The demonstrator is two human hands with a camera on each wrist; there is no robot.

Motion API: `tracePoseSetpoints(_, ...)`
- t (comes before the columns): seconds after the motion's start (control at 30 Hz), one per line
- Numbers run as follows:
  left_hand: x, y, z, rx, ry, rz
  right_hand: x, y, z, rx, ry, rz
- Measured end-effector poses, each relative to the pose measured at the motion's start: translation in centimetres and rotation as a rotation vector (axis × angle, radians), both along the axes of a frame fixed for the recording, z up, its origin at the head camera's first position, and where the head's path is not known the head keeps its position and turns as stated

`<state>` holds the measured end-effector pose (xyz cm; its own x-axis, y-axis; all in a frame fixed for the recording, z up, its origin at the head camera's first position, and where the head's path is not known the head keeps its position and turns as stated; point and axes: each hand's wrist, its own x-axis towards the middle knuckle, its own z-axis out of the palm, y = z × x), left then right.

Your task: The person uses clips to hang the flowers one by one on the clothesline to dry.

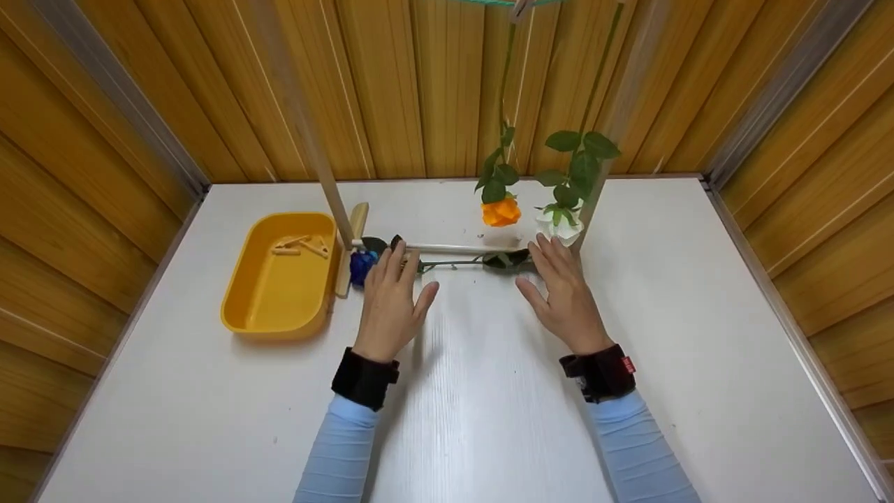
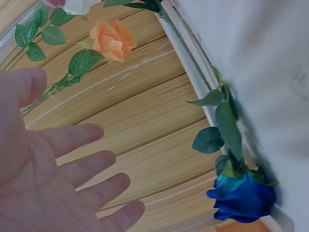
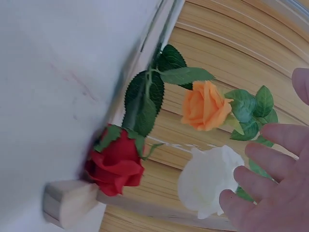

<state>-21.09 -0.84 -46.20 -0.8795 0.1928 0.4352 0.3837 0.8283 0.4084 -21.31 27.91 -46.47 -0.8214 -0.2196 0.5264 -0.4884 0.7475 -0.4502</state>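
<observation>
My left hand (image 1: 390, 307) hovers with spread fingers over the blue rose (image 1: 362, 267), which lies at the left by the wooden bar. In the left wrist view its palm is bare and apart from the bloom. My right hand (image 1: 567, 300) is likewise spread, holding nothing, on the other side. Below it lies a red rose (image 3: 117, 162), its bloom hidden by the hand in the head view. The two rose stems (image 1: 454, 263) stretch along the bar between the hands. An orange rose (image 1: 501, 211) and a white rose (image 1: 559, 225) hang bloom-down behind.
A yellow tray (image 1: 276, 279) at the left contains several wooden clothespins (image 1: 300, 246). Upright wooden posts (image 1: 325, 164) rise from the bar (image 1: 461, 248). At the top, a clothespin (image 1: 520, 8) grips the orange rose's stem beside a green line. Wood-patterned walls (image 1: 447, 91) enclose the white table (image 1: 475, 419).
</observation>
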Motion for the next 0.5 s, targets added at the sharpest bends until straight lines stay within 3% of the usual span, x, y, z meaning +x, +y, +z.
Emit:
tracePoseSetpoints(0.2, 0.3, 0.2, -0.9, -0.015, -0.059, -0.003, 0.2, -0.4, -0.7, -0.009, -0.048, -0.012)
tracePoseSetpoints(0.5, 0.3, 0.3, -1.3, -0.024, -0.107, 0.004, 0.2, -1.0, -1.1, -0.004, -0.087, -0.011)
